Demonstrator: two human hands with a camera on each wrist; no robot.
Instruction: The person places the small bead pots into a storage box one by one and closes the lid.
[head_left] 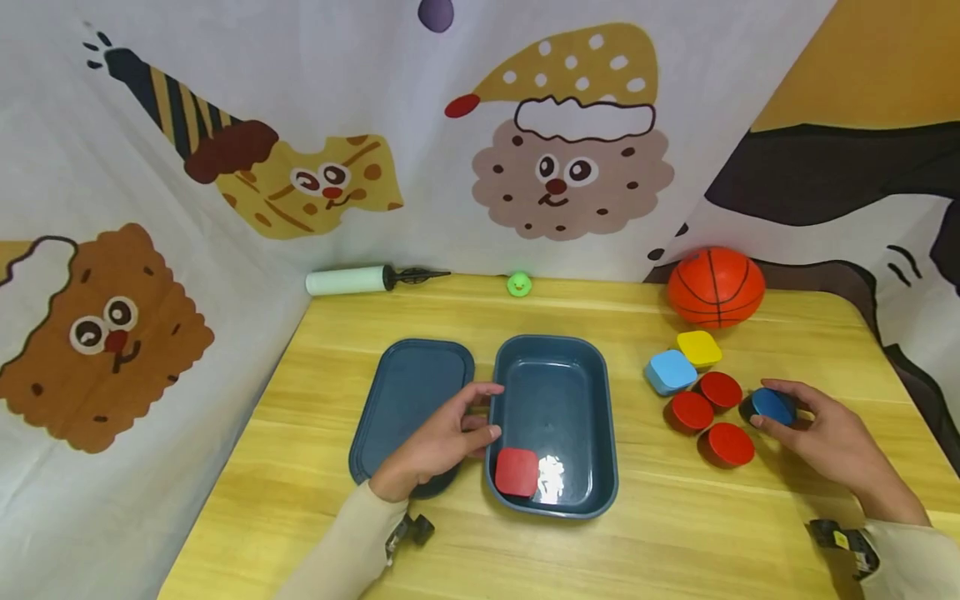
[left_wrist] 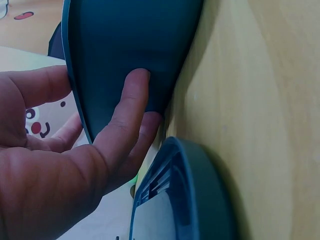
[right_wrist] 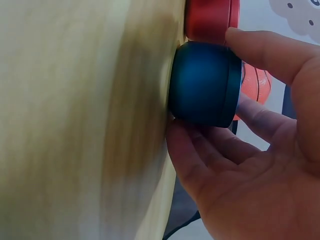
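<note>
My left hand is at the left wall of a dark blue-grey rectangular container. In the left wrist view its fairly straight fingers touch the outer wall, with thumb and index at the rim. A red square box lies inside, in the near left corner. On the right side of the table, my right hand holds a blue round tub, thumb on one side and fingers on the other. The tub stands close to the table surface, beside a red round tub.
Several red round tubs, a light blue square box and a yellow one stand left of my right hand. Behind them sits a toy basketball. A matching lid, a hand pump and a green duck also lie there.
</note>
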